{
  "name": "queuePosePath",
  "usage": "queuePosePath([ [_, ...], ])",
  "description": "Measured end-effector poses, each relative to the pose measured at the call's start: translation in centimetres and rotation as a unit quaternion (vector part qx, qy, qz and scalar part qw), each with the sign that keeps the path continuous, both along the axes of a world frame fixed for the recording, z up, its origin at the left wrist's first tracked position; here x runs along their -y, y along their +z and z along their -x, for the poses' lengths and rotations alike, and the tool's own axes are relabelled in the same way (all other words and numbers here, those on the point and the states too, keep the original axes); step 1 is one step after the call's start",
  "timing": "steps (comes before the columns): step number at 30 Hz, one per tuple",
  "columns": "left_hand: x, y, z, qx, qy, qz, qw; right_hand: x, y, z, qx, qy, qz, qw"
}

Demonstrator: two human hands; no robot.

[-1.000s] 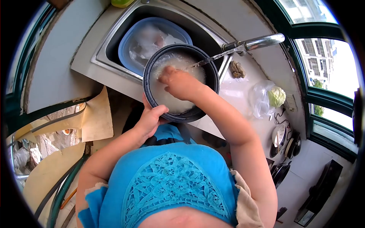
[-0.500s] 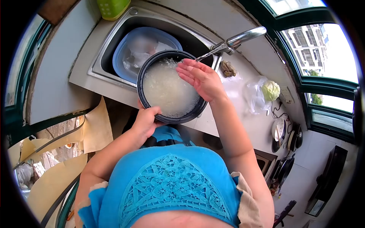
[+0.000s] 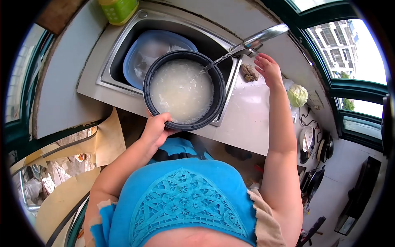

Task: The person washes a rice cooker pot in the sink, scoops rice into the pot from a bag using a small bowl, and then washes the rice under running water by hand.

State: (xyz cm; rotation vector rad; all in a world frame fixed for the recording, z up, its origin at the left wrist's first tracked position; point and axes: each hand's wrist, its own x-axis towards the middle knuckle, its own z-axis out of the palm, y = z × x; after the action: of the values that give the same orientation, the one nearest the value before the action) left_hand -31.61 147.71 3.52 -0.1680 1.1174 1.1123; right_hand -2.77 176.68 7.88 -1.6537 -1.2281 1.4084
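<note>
My left hand grips the near rim of a dark round pot, its thumb over the edge. Cloudy whitish water fills much of the pot, which is held over the sink's near edge. From the chrome faucet a stream of water runs into it. Raised beside the faucet handle, my right hand is empty with its fingers stretched out. Partly behind the pot, a blue basin with water and something whitish in it sits in the sink.
The metal sink is set in a pale counter. A crumpled brown cloth-like item lies right of the sink, with a cabbage and plastic bag beyond. A green container stands at the back left. Pans are at the right.
My right hand has come out of the pot and moved right and up to beside the faucet handle. The pot has shifted slightly left, still in my left hand.
</note>
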Motion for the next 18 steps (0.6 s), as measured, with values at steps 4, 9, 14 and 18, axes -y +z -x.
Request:
queuePosePath([
  [4,0.4,-0.4,-0.1,0.011,0.013,-0.003,1.0,-3.9,-1.8,-0.7,-0.032,-0.069,0.025,0.997],
  [9,0.2,0.7,-0.5,0.003,0.032,-0.019,0.999,-6.6,-3.5,0.0,0.009,-0.097,0.014,0.995],
  [14,0.1,0.8,-0.2,0.007,0.015,-0.034,0.999,-8.0,-4.0,0.2,0.035,-0.082,0.015,0.996],
  [18,-0.1,0.9,-0.2,0.012,0.02,-0.034,0.999,-7.6,-3.4,1.0,0.028,-0.077,0.031,0.996],
])
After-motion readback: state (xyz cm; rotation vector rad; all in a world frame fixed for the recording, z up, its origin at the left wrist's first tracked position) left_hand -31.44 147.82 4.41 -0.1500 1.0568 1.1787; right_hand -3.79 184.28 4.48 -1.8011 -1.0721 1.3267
